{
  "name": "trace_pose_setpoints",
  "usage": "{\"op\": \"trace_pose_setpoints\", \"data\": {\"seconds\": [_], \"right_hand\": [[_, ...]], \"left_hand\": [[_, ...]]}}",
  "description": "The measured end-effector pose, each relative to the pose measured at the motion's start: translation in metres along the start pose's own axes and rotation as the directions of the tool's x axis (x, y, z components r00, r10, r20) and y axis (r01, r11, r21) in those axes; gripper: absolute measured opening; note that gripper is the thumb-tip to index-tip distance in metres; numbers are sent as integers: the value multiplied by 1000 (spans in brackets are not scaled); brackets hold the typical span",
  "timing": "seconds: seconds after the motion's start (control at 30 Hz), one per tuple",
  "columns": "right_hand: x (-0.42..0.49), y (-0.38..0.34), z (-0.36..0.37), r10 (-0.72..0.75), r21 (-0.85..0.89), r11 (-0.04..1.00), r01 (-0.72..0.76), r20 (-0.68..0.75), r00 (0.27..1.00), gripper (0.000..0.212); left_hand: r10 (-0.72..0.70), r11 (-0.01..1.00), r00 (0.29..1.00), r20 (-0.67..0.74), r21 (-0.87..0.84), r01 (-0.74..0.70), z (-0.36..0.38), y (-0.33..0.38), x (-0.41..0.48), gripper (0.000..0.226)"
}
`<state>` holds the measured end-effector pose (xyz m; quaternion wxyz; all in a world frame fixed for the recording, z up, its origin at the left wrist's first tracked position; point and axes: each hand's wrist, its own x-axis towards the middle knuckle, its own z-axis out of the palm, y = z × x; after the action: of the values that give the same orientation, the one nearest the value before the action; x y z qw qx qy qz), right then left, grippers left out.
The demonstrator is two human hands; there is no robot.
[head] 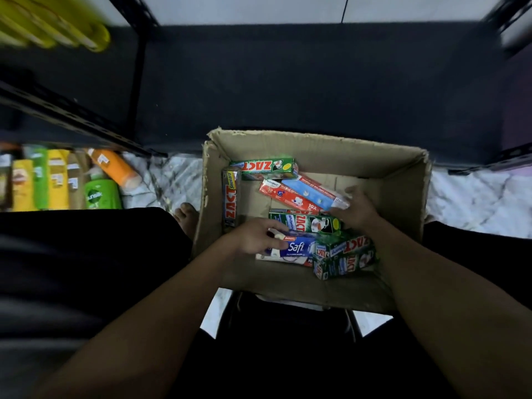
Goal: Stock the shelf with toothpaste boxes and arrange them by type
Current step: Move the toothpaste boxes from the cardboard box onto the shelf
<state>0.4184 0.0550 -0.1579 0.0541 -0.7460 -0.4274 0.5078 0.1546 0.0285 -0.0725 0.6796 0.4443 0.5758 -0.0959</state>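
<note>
Marble-patterned floor [475, 197] lies under an open cardboard box [316, 145], which stands in front of a dark metal shelf [288, 82]. Beyond the box the shelf's lowest board is bare.

Toothpaste boxes lie loose inside the cardboard box:
- A green Zact box [267, 167] lies at its far left corner.
- A grey Zact Smokers box [231, 197] lies along its left wall.
- A red toothpaste box [288, 195] and a blue toothpaste box [311, 191] lie slantwise side by side at its middle.
- A green Zact Whitening box [305, 223] lies nearer the person.
- A heap of green Zact boxes [345, 254] sits against its near right side.

The left hand [256, 236] reaches over the box's near left wall. Its fingers are curled over the end of a blue-and-white Safi box [296, 247]. The right hand [357, 208] is at the box's right side, with thumb and fingers closed on the end of the blue toothpaste box.

Left of the cardboard box, shampoo bottles [57, 182] stand in a row, among them a green Sunsilk bottle [100, 194]. A bare foot [187, 217] rests just outside the box's left wall.
</note>
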Motion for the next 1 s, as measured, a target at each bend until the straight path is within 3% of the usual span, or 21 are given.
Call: {"op": "trace_pose_setpoints", "data": {"seconds": [0.1, 0.27, 0.4, 0.53, 0.73, 1.0], "right_hand": [[-15, -19, -3, -141, -126, 981, 145, 35, 989, 61], [-53, -54, -17, -171, -264, 953, 149, -60, 983, 55], [-94, -82, -50, -203, -303, 941, 153, -143, 969, 35], [-138, -109, -86, -312, -356, 902, 245, -142, 940, 30], [-212, -146, -140, -577, -409, 787, 462, -224, 785, 35], [-313, -190, -204, -739, -440, 668, 601, -292, 607, 32]], "left_hand": [[93, 970, 995, -47, 229, -80, -3, 12, -13, 45], [272, 803, 954, -125, 576, -154, -23, 39, -52, 43], [361, 801, 904, -227, 572, -176, -52, 62, -93, 33], [531, 731, 795, -292, 634, -255, -73, 98, -143, 28], [733, 606, 603, -315, 705, -369, -87, 153, -229, 21], [845, 507, 427, -322, 737, -447, -84, 194, -358, 20]]}}
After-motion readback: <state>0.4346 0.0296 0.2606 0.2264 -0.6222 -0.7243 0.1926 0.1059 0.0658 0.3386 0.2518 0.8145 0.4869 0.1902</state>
